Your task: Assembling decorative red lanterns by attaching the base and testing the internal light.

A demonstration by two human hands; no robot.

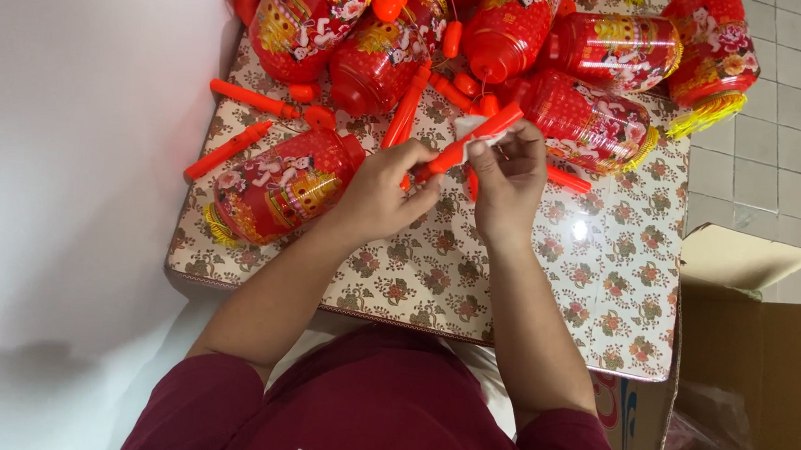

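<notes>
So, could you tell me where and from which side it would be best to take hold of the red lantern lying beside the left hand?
Probably around its middle, coming down from above. The lantern lies on its side on the flowered table, so its round barrel faces up and is free. The yellow tassel end is loose, so it is a poor place to grip. The left hand is nearest, though it now holds an orange stick.

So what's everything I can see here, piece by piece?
lanterns: about seven, red with gold and floral print, one at table's left, the rest along the far edge
loose sticks: several, orange-red, scattered among the lanterns
table: one, floral cover
cardboard box: one, brown, open, right of the table
tiled floor: pale, far right
held stick: one, orange-red, with a white scrap at its upper end
left hand: gripping the stick's lower end
right hand: fingers pinching the stick and white scrap
</notes>
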